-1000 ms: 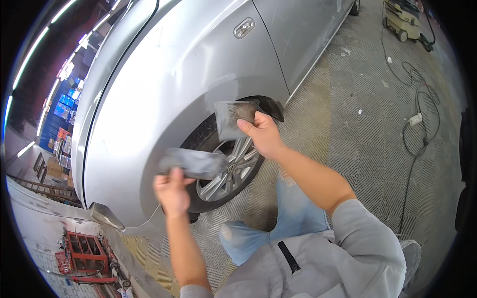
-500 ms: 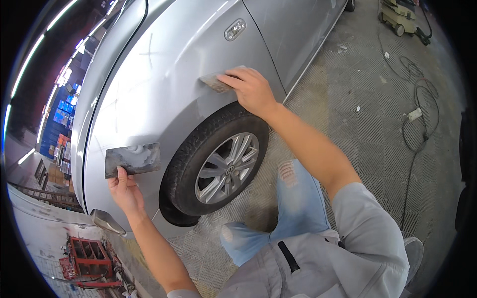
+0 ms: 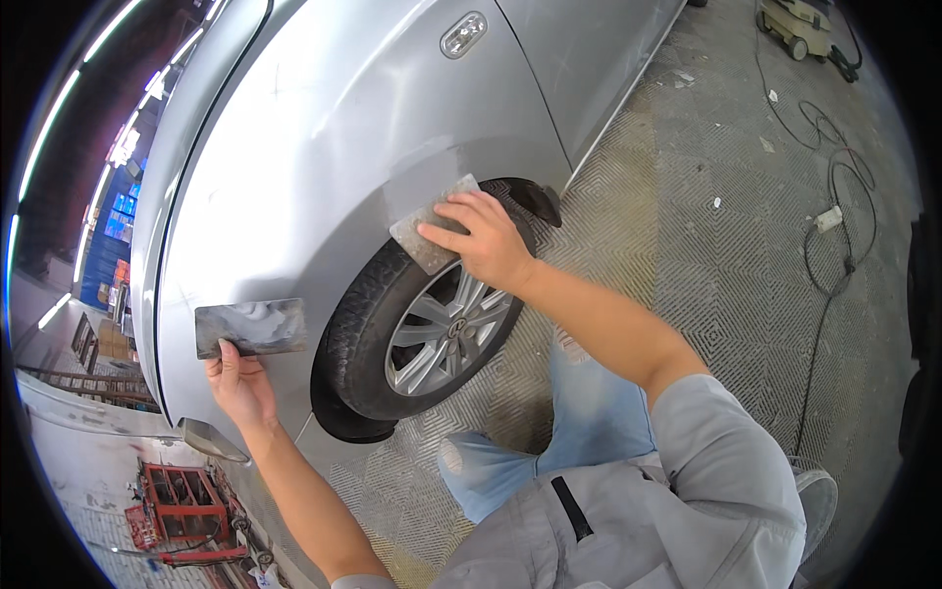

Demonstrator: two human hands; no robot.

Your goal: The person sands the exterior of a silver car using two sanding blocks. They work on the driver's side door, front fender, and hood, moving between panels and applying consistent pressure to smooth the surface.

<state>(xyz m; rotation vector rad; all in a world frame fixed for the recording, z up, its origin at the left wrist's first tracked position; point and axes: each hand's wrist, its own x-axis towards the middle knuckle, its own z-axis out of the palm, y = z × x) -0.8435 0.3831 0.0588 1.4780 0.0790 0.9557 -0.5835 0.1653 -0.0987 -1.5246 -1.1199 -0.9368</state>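
Observation:
Between thumb and fingers, my left hand (image 3: 241, 386) grips a flat rectangular mixing plate (image 3: 235, 339) at its lower edge. Pale grey filler paste (image 3: 257, 316) is smeared over the plate's face. My right hand (image 3: 481, 240) holds a thin, stained putty spreader (image 3: 424, 236), fingers spread over its back. The spreader sits at the wheel arch lip, overlapping the top of the tyre (image 3: 355, 339); whether its edge touches the panel cannot be made out. Above it, a duller grey patch (image 3: 432, 162) marks the silver fender (image 3: 324, 147).
An alloy wheel (image 3: 453, 329) is below the fender, beside my knees. On the patterned floor to the right lie a cable (image 3: 812, 265) and a white socket block (image 3: 829, 218). A wheeled machine (image 3: 797, 27) stands far right, a red metal rack (image 3: 182, 506) at lower left.
My right hand and the spreader have moved down from the fender surface to the arch edge over the tyre. The left hand and plate have shifted slightly left and down in view.

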